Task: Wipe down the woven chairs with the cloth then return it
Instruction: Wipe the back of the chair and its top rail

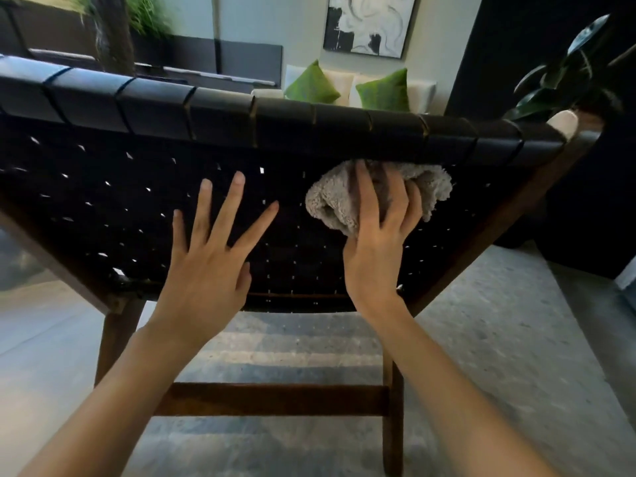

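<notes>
Against the woven chair (144,108)'s back, my left hand (210,259) lay flat, fingers straight and spread. Right of it, my right hand (375,253) curled round the bunched grey cloth (330,206), pressing it to the weave just under the chair's top rail.

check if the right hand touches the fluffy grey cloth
Touching. The head view shows the right hand gripping the fluffy grey cloth, fingers curled round it.
</notes>
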`<action>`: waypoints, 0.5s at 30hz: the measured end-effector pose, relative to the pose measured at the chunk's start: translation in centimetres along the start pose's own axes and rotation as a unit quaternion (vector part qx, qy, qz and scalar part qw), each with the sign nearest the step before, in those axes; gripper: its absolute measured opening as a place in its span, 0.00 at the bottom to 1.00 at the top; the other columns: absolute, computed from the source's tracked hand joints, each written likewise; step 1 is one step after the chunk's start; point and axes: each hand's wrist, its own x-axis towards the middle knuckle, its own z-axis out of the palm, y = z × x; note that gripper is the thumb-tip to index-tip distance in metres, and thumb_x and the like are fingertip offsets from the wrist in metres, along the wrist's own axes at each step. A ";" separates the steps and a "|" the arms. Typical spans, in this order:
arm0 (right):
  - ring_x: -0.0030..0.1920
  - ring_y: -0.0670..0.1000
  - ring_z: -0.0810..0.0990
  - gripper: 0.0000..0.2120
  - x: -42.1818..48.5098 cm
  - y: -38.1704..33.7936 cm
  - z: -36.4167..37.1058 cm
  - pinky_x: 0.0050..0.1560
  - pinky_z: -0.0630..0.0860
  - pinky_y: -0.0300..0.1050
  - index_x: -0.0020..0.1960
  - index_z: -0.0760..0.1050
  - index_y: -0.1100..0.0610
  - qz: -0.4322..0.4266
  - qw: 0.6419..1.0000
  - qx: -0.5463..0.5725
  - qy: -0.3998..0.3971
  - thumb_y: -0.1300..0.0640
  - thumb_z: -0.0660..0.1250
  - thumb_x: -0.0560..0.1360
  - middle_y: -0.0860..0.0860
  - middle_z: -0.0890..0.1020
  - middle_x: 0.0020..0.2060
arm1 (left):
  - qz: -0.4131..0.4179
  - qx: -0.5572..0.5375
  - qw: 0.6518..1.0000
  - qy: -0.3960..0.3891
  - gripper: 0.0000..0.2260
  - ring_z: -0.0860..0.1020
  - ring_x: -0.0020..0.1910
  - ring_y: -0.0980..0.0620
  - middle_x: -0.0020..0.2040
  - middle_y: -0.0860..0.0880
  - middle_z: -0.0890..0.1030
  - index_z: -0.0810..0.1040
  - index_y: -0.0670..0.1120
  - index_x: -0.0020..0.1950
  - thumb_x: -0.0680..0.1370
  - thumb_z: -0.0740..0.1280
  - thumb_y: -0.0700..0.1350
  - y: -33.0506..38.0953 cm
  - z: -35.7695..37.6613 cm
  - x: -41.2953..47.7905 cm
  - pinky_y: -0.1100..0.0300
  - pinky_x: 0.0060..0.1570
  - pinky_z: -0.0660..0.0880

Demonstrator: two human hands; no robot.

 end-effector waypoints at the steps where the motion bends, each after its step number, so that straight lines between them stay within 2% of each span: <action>1: 0.67 0.62 0.58 0.30 0.1 0.0 0.8 0.65 0.70 0.58 0.72 0.61 0.50 0.001 1.000 -0.015 0.018 0.70 0.59 0.74 0.54 0.58 0.69 | -0.003 -0.002 1.000 0.002 0.41 0.40 0.76 0.37 0.78 0.45 0.41 0.51 0.55 0.78 0.72 0.69 0.38 -0.3 0.0 0.0 0.32 0.68 0.51; 4: 0.62 0.61 0.62 0.28 -0.4 1.2 2.7 0.55 0.76 0.59 0.71 0.63 0.49 -0.032 0.994 -0.079 0.065 0.68 0.63 0.75 0.54 0.62 0.67 | -0.011 -0.005 1.000 0.001 0.40 0.39 0.76 0.37 0.78 0.45 0.41 0.51 0.55 0.78 0.73 0.68 0.39 -1.2 0.1 0.1 0.33 0.68 0.50; 6: 0.59 0.61 0.63 0.29 -1.5 2.4 3.6 0.51 0.78 0.58 0.69 0.65 0.49 -0.051 0.991 -0.108 0.062 0.69 0.63 0.73 0.54 0.63 0.65 | -0.014 -0.004 1.000 -0.012 0.39 0.38 0.75 0.37 0.78 0.46 0.40 0.50 0.55 0.78 0.73 0.67 0.40 -1.6 0.2 0.3 0.34 0.68 0.49; 9: 0.56 0.62 0.63 0.27 -4.3 3.6 4.4 0.47 0.80 0.57 0.68 0.67 0.51 -0.062 0.991 -0.121 -0.004 0.70 0.57 0.73 0.56 0.63 0.62 | -0.016 -0.017 0.999 -0.037 0.39 0.37 0.76 0.42 0.78 0.49 0.36 0.47 0.57 0.78 0.75 0.66 0.40 -1.8 0.5 0.5 0.38 0.71 0.47; 10: 0.55 0.62 0.63 0.26 -5.3 4.0 4.5 0.46 0.80 0.56 0.68 0.68 0.52 -0.062 0.989 -0.128 -0.031 0.70 0.58 0.72 0.57 0.62 0.61 | -0.022 -0.027 0.998 -0.044 0.39 0.36 0.76 0.44 0.77 0.51 0.35 0.45 0.58 0.78 0.76 0.65 0.40 -1.9 0.5 0.6 0.40 0.72 0.47; 14: 0.53 0.59 0.65 0.35 -9.2 5.0 5.0 0.48 0.79 0.48 0.67 0.58 0.52 -0.052 0.961 -0.206 -0.177 0.65 0.72 0.67 0.58 0.61 0.59 | -0.041 -0.048 0.997 -0.045 0.39 0.35 0.76 0.48 0.76 0.55 0.33 0.42 0.59 0.77 0.77 0.63 0.39 -1.9 0.7 1.0 0.45 0.74 0.47; 15: 0.53 0.59 0.66 0.35 -9.8 5.2 5.2 0.48 0.79 0.47 0.66 0.58 0.53 -0.050 0.956 -0.214 -0.193 0.64 0.73 0.66 0.58 0.61 0.59 | -0.045 -0.052 0.997 -0.044 0.39 0.34 0.75 0.48 0.76 0.55 0.32 0.42 0.60 0.77 0.77 0.63 0.39 -1.7 0.8 1.1 0.45 0.74 0.47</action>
